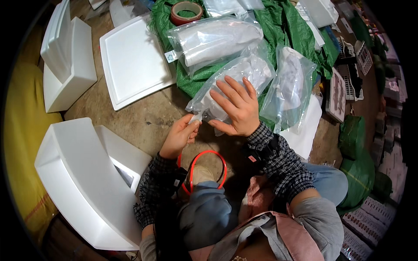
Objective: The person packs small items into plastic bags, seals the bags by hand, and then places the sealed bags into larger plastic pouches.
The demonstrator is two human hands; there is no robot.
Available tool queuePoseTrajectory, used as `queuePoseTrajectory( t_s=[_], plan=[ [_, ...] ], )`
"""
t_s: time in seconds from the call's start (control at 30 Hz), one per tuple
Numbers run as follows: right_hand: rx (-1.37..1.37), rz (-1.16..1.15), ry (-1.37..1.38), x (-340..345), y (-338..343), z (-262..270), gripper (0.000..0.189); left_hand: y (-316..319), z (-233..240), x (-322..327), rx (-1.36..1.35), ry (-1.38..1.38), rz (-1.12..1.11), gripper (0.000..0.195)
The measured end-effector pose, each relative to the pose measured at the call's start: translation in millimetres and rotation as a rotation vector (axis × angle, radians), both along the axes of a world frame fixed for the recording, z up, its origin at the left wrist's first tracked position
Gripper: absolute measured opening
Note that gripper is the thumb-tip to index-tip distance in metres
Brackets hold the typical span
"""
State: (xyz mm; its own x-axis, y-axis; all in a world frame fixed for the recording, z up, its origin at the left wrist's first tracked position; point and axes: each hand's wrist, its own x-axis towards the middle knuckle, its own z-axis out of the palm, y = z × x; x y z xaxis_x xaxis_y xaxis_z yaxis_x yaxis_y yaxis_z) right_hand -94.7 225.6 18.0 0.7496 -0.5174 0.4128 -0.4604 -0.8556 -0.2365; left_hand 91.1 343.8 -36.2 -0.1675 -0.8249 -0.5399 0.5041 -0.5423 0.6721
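My left hand (180,135) pinches a white tab (197,118) at the near left corner of a clear plastic bag (258,70). A crumpled white item fills the bag; its kind is hard to tell. Fingers spread, my right hand (238,107) rests on top of the bag. Just beyond lies another clear bag (222,36) with a white bundle inside. To the right, a third clear bag (290,81) holds a white and pale grey item. All three bags lie on green woven plastic sheeting (277,26).
A red tube (225,166) loops over a shoe below my hands. White foam boxes (78,65) (88,186) stand at the left, near a white foam lid (134,62). A tape roll (186,12) sits at the top. White trays (336,94) and green sacks (356,173) are at right.
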Motion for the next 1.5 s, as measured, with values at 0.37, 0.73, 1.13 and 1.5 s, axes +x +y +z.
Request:
queuePoseTrajectory(
  t_s=[0.37,0.73,1.13,1.5],
  plan=[
    [-0.048,0.001,0.070,3,3,19,0.058,-3,-1,-5,-0.022,-0.004,0.030,0.012],
    [0.997,-0.726,-0.590,-38,81,-24,0.069,18,-9,16,-0.046,-0.091,-0.190,0.020],
    [2.123,-0.147,-1.530,3,29,-29,0.068,-29,-15,34,-0.459,-1.265,0.325,0.039],
    [2.066,-0.245,-1.207,-24,37,-54,0.070,-79,33,-14,-0.479,-0.678,-0.126,0.068]
  ],
)
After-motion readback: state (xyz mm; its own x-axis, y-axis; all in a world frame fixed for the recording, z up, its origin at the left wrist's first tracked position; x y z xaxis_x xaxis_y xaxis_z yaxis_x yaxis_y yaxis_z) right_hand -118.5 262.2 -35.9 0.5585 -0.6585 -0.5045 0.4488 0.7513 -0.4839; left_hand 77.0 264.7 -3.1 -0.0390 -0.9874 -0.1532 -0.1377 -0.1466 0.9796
